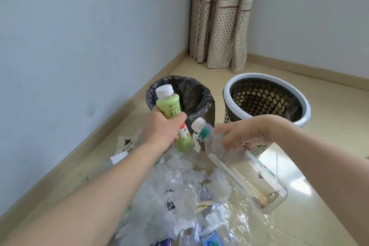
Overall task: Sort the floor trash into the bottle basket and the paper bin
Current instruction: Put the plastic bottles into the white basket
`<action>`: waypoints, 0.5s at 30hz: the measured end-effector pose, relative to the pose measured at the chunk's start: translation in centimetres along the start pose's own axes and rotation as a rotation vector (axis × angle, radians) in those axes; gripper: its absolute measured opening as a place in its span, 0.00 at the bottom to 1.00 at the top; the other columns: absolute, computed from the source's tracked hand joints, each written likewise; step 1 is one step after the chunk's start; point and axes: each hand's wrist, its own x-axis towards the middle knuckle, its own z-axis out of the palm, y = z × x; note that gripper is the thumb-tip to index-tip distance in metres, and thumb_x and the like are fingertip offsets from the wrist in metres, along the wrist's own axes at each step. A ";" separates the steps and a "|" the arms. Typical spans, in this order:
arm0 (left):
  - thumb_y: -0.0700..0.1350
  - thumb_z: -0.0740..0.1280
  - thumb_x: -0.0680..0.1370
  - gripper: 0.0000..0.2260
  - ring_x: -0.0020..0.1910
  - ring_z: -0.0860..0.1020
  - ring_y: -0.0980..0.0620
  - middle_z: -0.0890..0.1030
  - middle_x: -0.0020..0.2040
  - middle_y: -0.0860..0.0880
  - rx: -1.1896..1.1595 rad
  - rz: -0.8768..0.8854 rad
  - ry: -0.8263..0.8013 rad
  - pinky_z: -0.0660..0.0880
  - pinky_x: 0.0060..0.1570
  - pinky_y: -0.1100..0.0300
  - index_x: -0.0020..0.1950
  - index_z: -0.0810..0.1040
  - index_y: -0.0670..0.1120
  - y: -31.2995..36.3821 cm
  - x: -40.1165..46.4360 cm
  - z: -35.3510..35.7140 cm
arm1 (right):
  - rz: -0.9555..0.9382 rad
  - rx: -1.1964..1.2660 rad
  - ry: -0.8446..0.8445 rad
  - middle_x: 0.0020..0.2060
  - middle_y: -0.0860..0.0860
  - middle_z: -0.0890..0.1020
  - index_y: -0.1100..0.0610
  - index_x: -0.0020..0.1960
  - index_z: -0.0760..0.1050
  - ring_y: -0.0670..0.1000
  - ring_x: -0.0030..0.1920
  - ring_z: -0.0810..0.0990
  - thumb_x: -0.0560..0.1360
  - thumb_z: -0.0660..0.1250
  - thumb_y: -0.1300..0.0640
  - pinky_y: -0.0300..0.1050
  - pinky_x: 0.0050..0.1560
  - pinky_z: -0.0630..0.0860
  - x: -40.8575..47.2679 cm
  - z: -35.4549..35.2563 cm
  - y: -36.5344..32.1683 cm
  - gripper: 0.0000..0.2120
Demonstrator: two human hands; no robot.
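Nearest the camera, a heap of crumpled paper scraps (216, 183) and clear plastic film (175, 177) lies on the floor (311, 215), with a blue packet (212, 240) at its lower edge. Just above the heap, the right hand (241, 136) grips a clear empty bottle (245, 171) near its neck, the bottle slanting so its base points toward the camera. Beside it, the left hand (163, 128) is wrapped round the middle of a green juice bottle (173, 118), held roughly upright with its white cap on top. Left of that hand, a torn wrapper (126, 142) rests near the skirting. Beyond the hands stand the two containers: a bin lined with a black bag (180, 96) on the left, and a perforated basket with a white rim (266, 102) on the right. The step in hand looks like carrying both bottles to their container; judging by its open mesh, the basket is probably the one for bottles, and it appears to hold nothing yet. The next move calls for swinging both hands rightward over the white rim, the left one past the lined bin, and letting go there. A patterned curtain (219, 24) hangs in the far corner.
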 end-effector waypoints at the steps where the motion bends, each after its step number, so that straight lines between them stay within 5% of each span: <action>1: 0.51 0.70 0.68 0.10 0.24 0.78 0.51 0.81 0.31 0.48 -0.026 0.025 0.025 0.77 0.27 0.59 0.45 0.76 0.47 1.0 0.2 -0.2 | -0.012 0.022 -0.019 0.60 0.52 0.78 0.43 0.67 0.68 0.54 0.58 0.79 0.67 0.70 0.60 0.62 0.63 0.73 -0.3 -0.6 0.3 0.31; 8: 0.55 0.69 0.65 0.12 0.34 0.78 0.48 0.81 0.34 0.51 -0.009 0.162 -0.015 0.76 0.38 0.55 0.39 0.77 0.48 9.1 2.0 1.3 | -0.139 0.244 0.052 0.64 0.54 0.74 0.43 0.67 0.72 0.59 0.60 0.78 0.65 0.70 0.59 0.56 0.55 0.79 -3.9 -5.1 2.8 0.31; 15: 0.51 0.69 0.66 0.15 0.37 0.76 0.46 0.81 0.40 0.44 0.040 0.030 -0.704 0.72 0.34 0.60 0.49 0.78 0.46 7.7 1.4 2.8 | -0.127 0.217 0.071 0.63 0.51 0.73 0.43 0.70 0.67 0.57 0.60 0.77 0.71 0.69 0.61 0.57 0.59 0.77 -5.9 -6.8 4.7 0.31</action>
